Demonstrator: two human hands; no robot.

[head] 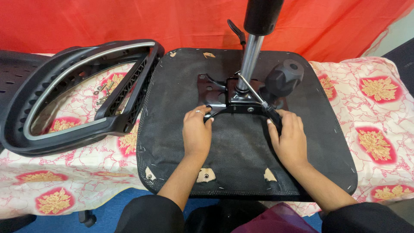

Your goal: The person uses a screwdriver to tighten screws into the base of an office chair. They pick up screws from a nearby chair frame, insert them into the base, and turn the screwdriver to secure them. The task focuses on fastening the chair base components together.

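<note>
An upturned office chair seat [241,155], covered in black fabric, lies on a table. A black metal mechanism plate [235,101] sits on its middle, with a chrome gas cylinder [251,56] standing up from it. My left hand [197,131] grips the plate's front left arm; a ring is on one finger. My right hand [289,136] holds the plate's front right arm near a black lever handle. A large black knob [284,77] juts out at the plate's right.
A black and silver chair back frame [77,125] lies to the left on the red and white floral tablecloth [379,112], with small screws [102,92] inside its opening. A red curtain hangs behind. Blue floor shows below the table edge.
</note>
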